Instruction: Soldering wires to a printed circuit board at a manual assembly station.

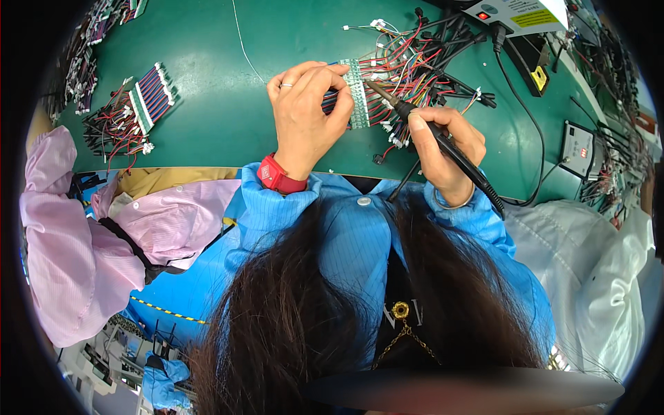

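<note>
My left hand (308, 114), with a ring and a red wristband, is closed over the left edge of a green circuit board strip (357, 100). A thin pale solder wire (240, 31) runs down the table into its fingers; the pinch itself is partly hidden. Blue and red wires show beneath the palm. My right hand (443, 162) grips a black soldering iron (467, 166) like a pen. The iron's tip lies at the right side of the strip, close to its row of joints; contact cannot be made out. Many coloured wires (398, 66) spread rightward from the strip.
Another wired board (141, 111) lies on the green table (207, 41) to the left, near more wire bundles (76, 69). At right stand a white box with a red switch (519, 15), a controller box (579, 149) and a black cable (529, 104). People in pink (76, 235) and white (581, 256) sit alongside.
</note>
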Motion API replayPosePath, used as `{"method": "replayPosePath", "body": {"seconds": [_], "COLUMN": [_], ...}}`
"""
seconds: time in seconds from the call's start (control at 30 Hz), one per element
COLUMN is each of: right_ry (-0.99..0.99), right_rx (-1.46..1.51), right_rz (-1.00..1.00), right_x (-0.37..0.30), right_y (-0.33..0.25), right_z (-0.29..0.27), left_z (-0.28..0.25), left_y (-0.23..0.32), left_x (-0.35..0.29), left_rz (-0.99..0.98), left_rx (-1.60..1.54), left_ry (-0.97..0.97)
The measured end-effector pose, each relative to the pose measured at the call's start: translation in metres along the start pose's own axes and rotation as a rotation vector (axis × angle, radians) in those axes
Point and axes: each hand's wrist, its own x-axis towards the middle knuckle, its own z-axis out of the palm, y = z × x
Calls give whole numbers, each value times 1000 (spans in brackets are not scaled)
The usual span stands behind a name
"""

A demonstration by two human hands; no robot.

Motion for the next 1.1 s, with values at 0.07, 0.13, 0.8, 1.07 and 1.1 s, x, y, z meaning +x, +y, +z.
{"method": "replayPosePath", "body": {"seconds": [0.07, 0.13, 0.8, 1.07, 1.1], "right_ry": [-4, -16, -33, -28, -25], "right_rx": [-2, -2, 28, 35, 29], "right_rz": [-12, -7, 43, -5, -12], "right_x": [0, 0, -2, -1, -1], "right_y": [0, -1, 3, 3, 3], "right_z": [-1, -1, 1, 4, 4], "left_z": [-1, -1, 2, -1, 0], "left_y": [2, 1, 0, 1, 1], "left_x": [1, 1, -1, -2, -2], "left_rz": [-10, -4, 33, 28, 27], "left_rx": [0, 5, 47, 99, 98], "left_ry": [-4, -1, 1, -39, -39]}}
